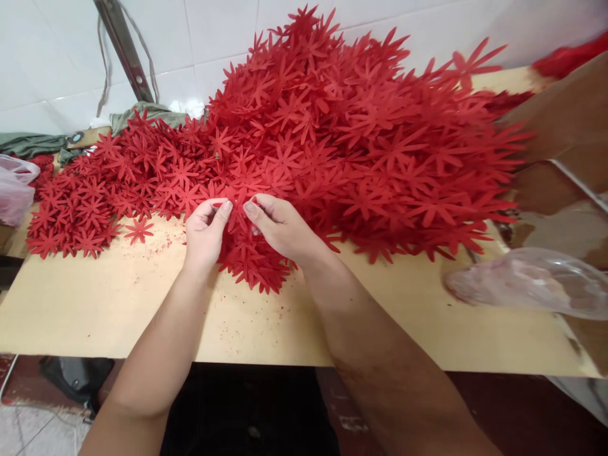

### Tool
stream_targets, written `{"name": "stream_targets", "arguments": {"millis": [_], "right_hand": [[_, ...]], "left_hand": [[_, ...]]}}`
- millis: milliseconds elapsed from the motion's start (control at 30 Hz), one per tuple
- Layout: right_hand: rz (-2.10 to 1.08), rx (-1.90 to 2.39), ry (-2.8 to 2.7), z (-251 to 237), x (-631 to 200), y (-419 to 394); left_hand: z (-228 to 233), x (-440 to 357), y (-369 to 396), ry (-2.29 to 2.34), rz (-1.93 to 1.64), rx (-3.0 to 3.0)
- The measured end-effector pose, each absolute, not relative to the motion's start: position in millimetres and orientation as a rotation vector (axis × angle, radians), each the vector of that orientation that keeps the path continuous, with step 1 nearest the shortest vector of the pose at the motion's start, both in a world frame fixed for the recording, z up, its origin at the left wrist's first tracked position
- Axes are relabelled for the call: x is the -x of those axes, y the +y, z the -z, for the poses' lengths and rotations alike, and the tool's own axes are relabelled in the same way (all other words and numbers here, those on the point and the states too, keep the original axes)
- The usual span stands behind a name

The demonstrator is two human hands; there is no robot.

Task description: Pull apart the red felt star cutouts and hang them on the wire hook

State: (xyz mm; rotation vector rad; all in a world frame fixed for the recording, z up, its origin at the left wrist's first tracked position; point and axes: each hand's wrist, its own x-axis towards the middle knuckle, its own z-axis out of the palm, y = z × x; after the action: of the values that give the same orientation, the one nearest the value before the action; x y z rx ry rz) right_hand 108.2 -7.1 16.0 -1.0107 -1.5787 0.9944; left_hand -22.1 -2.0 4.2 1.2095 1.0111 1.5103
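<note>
A big heap of red star-shaped cut-out flowers (342, 133) covers the back of a pale wooden board (95, 304). My left hand (205, 233) and my right hand (278, 225) meet at the heap's front edge. Both pinch the same small stack of red flowers (236, 215) between thumb and fingers. Below the hands a small cluster of the flowers (256, 266) lies on the board. One single flower (139, 230) lies apart at the left.
A clear plastic bag (527, 282) lies on the board at the right, beside a brown cardboard box (565, 126). A pinkish plastic bag (14, 190) sits at the far left. Green cloth (142, 114) and a metal bar (124, 50) lean by the white tiled wall.
</note>
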Motion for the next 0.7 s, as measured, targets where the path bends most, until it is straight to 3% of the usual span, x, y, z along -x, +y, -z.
{"name": "stream_targets", "arguments": {"millis": [200, 500, 600, 700], "right_hand": [[-0.924, 1.014, -1.435, -13.4, -119.6, -1.6], [-0.12, 1.27, -1.328, -7.3, -135.0, 4.4], [-0.137, 1.219, -1.488, -12.2, -120.8, -4.2], [-0.371, 1.141, -1.558, -10.1, -109.0, -7.5]], "left_hand": [[-5.6, 27.7, 3.1, 1.104, -1.575, -1.072], [-3.8, 29.5, 6.9, 1.075, -1.503, -1.093], [-6.8, 23.8, 1.9, 1.085, -1.449, -1.075], [-8.3, 20.7, -0.7, 1.103, -1.416, -1.094]]}}
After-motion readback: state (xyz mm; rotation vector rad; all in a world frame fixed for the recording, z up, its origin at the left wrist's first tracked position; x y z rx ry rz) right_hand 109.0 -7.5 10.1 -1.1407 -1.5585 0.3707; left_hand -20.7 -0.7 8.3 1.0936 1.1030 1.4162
